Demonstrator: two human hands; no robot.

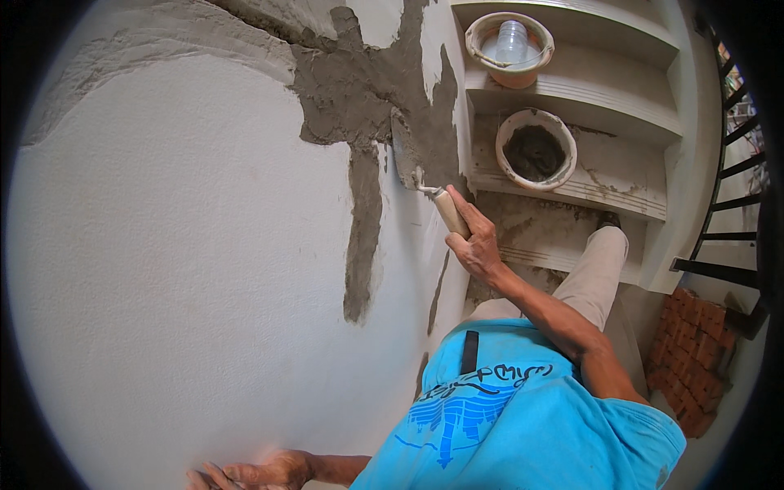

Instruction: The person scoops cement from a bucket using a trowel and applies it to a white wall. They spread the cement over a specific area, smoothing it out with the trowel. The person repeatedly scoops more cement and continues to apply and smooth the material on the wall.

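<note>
Right hand [476, 239]: fingers wrapped round trowel handle [450, 212]
Trowel blade [403, 153]: beyond fingertips, over mortar [347, 90]
Left hand [271, 471]: half-curled, grip unclear

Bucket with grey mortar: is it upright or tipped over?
Upright: the bucket stands on a step, its open top facing up, mortar inside.

"What do you see on them from over there?"

"A loose, bright turquoise shirt [555, 429], with a short right sleeve [649, 420]."

"Anything on the front?"

"Black, handwritten-looking lettering [514, 373] beside a darker blue print [449, 420] of wavy lines. There's a narrow black strip [469, 351] near the hem, too."

"And lower down?"

"Pale beige trousers [592, 265] and a dark shoe [608, 220]. Right hand [478, 241] and left hand [273, 472] are bare."
</note>
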